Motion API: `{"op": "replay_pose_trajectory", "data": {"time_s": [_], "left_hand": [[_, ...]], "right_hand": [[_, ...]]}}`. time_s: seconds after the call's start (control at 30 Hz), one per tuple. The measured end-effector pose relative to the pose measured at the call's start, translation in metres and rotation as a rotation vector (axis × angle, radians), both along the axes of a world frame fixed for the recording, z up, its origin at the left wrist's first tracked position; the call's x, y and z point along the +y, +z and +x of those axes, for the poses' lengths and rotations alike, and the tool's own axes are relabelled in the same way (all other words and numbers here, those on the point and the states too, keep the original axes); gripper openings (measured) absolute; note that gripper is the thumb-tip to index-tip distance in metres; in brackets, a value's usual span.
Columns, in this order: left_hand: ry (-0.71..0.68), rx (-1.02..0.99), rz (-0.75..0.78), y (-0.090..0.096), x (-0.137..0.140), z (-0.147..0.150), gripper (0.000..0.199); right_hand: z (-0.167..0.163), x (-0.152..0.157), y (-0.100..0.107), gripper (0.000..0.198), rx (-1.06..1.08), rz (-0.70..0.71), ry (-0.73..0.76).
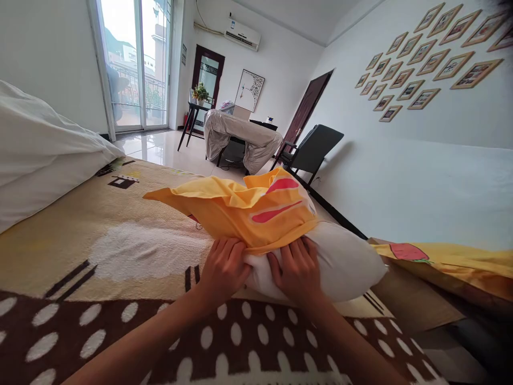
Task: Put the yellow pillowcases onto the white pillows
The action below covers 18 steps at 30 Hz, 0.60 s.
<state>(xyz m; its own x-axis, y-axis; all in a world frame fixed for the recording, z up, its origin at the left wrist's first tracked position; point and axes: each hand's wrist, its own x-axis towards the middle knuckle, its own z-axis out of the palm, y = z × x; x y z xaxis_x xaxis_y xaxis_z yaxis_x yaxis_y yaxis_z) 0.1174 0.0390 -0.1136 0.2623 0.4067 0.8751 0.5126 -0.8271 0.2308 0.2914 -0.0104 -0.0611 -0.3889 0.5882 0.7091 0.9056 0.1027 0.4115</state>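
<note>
A white pillow (347,262) lies on the bed, partly inside an orange pillowcase (228,208) with pink-red shapes. The case covers the pillow's left part, and its loose end stretches out to the left. My left hand (226,264) is closed on the case's near edge, fingers curled under the cloth. Close to its right, my right hand (298,267) grips the same edge against the pillow, thumb pointing inward. Both sets of fingertips are hidden by the fabric.
Beneath lies a beige blanket (148,214) with a brown, white-spotted border (236,331). White bedding (48,155) is heaped at left. More yellow cloth (452,267) rests on a cardboard box (417,299) at right. Beyond are a covered table (240,128) and a dark chair (312,147).
</note>
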Motion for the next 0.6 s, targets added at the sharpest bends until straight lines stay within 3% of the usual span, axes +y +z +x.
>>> {"op": "replay_pose_trajectory", "data": {"time_s": [0.27, 0.6], "left_hand": [[0.05, 0.062, 0.065, -0.006, 0.005, -0.004, 0.006], [0.107, 0.097, 0.132, -0.015, 0.007, -0.004, 0.016]], "right_hand": [[-0.008, -0.003, -0.006, 0.026, -0.011, -0.023, 0.023], [-0.02, -0.012, -0.017, 0.027, -0.014, -0.051, 0.025]]}}
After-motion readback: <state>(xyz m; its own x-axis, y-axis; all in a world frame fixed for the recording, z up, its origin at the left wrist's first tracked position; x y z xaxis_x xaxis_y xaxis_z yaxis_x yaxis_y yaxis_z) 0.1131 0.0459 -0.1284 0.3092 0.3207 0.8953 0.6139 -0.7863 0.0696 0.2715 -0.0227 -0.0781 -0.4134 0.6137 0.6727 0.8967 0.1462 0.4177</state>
